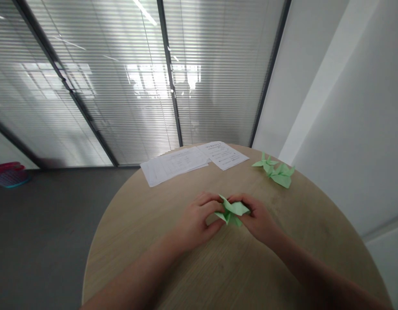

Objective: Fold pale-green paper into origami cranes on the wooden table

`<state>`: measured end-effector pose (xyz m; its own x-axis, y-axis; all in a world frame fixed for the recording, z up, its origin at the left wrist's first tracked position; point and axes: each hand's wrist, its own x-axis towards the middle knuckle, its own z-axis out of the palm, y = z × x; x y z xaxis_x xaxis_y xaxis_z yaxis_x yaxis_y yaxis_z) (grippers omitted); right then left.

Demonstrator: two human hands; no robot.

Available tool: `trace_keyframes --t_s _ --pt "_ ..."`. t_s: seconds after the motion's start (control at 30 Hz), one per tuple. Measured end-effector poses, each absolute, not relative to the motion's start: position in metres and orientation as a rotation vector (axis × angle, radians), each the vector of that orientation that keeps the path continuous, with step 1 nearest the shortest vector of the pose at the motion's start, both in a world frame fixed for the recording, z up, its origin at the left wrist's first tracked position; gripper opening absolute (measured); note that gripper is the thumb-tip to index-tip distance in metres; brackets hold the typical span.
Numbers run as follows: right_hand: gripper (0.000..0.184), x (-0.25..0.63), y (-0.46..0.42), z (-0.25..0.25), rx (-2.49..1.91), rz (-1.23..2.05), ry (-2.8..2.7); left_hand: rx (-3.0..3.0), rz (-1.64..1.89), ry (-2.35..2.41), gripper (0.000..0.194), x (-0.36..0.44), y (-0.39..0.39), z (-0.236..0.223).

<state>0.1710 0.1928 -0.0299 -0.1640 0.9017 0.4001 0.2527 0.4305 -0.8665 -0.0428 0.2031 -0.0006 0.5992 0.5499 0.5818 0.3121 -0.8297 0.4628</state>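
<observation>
A light green folded paper piece (232, 210) is held between both hands above the round wooden table (134, 241). My left hand (199, 219) grips its left side, fingers behind and thumb in front. On the other side, my right hand (255, 215) pinches the paper with the thumb below and the fingers curled over the back. Several pointed flaps stick out from the paper, up, left and down. Parts of its back are hidden by the fingers.
Printed sheets (174, 165) lie at the table's far edge, with another printed page (224, 156) beside them. Green folded paper pieces (278, 172) sit at the far right. A glass wall with blinds (218, 86) stands behind. A red and blue basket (10, 174) is on the floor at left.
</observation>
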Motion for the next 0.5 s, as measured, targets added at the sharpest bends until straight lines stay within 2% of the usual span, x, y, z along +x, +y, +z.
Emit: trace_keyframes --t_s 0.2,0.5 --pt "0.015 0.1709 0.1922 -0.0246 -1.088 0.754 -1.623 2.621 1.163 0.606 0.019 -0.0476 0.2112 -0.0013" --pt "0.022 0.1734 0.1927 -0.0245 -1.101 0.717 -1.564 2.846 1.28 0.592 0.022 -0.0519 0.2124 0.0052"
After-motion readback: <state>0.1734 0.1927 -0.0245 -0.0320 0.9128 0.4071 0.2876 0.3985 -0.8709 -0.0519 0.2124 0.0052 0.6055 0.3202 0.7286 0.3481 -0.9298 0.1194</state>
